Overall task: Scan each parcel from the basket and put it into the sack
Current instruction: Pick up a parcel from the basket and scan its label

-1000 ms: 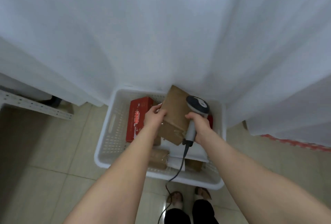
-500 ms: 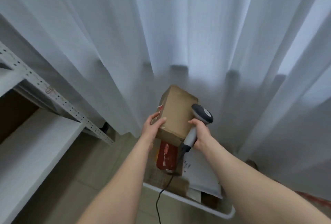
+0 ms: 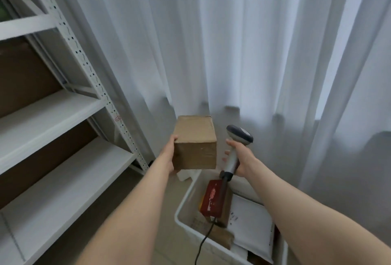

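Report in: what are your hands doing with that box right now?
Left hand grips brown box, held up clear of basket. Right hand grips scanner beside it, not touching. Nothing between them.

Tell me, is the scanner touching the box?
Apart. The head view shows a strip of curtain between the box and the scanner in the right hand.

Brown, grey, red, white
Plain brown box (image 3: 194,137) in left hand (image 3: 169,155); grey, dark-headed scanner (image 3: 238,137) in right hand (image 3: 243,156); red parcel (image 3: 212,199), white basket (image 3: 186,203) below both.
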A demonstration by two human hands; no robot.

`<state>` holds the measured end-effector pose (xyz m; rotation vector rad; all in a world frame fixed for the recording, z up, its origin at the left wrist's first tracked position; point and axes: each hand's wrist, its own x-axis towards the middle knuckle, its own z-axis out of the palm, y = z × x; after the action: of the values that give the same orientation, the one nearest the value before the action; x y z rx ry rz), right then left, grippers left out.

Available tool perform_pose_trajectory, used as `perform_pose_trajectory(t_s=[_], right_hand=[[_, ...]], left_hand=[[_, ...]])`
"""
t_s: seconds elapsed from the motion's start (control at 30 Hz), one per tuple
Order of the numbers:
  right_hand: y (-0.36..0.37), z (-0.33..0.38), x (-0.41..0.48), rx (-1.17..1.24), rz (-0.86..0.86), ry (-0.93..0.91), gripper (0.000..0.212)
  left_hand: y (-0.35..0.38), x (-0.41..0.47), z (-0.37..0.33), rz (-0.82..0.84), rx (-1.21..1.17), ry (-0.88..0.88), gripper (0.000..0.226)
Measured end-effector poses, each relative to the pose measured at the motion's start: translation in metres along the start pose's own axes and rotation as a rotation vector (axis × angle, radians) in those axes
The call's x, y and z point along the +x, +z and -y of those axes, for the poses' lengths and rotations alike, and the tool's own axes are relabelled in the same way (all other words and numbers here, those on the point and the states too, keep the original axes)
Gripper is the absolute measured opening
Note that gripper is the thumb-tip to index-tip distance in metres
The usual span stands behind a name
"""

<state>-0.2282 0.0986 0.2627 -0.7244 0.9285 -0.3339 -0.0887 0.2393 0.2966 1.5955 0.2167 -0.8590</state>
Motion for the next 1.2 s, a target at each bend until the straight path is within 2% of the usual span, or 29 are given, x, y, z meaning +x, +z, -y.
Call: perform_pose_trajectory(t_s=[0.17,0.4,0.47,0.57,0.73,0.87,0.97,1.07,1.2], right_hand=[[0.028,0.002,-0.021,0.013,0.038,-0.07,0.041],[0.076,0.0,-0.009,0.057,0.009,-0.208,0.088],[0.089,0.003,-0.03,0.057,0.024,-0.229,0.081],[0.104,0.003,-0.049,0.015,0.031,-0.244,0.051],[0.111,-0.009,-0.048,-0.021,-0.027,-0.24,0.034],[0.112,-0.018,-0.047,0.066,-0.021,-0.224,0.043],[0.11,-0.018,-0.049,0.142,0.043,-0.192,0.048],[0.108,-0.014,-0.049,0.161,0.08,-0.211,0.05],[0.112,-0.009,-0.054,0.065,0.113,-0.284,0.047]], left_hand=[[-0.042,-0.015,-0.018,0.012,-0.132,-0.098,0.058],[-0.101,-0.024,-0.039,0.061,-0.145,-0.166,0.055],[-0.114,-0.025,-0.046,0.092,-0.11,-0.166,0.052],[-0.127,-0.032,-0.051,0.139,-0.031,-0.178,0.046],[-0.137,-0.032,-0.055,0.124,-0.023,-0.151,0.066],[-0.141,-0.033,-0.057,0.186,0.015,-0.029,0.034],[-0.146,-0.025,-0.057,0.202,0.03,0.112,0.033],[-0.15,-0.026,-0.059,0.218,0.168,0.184,0.018],[-0.14,-0.04,-0.064,0.322,0.417,0.216,0.033]])
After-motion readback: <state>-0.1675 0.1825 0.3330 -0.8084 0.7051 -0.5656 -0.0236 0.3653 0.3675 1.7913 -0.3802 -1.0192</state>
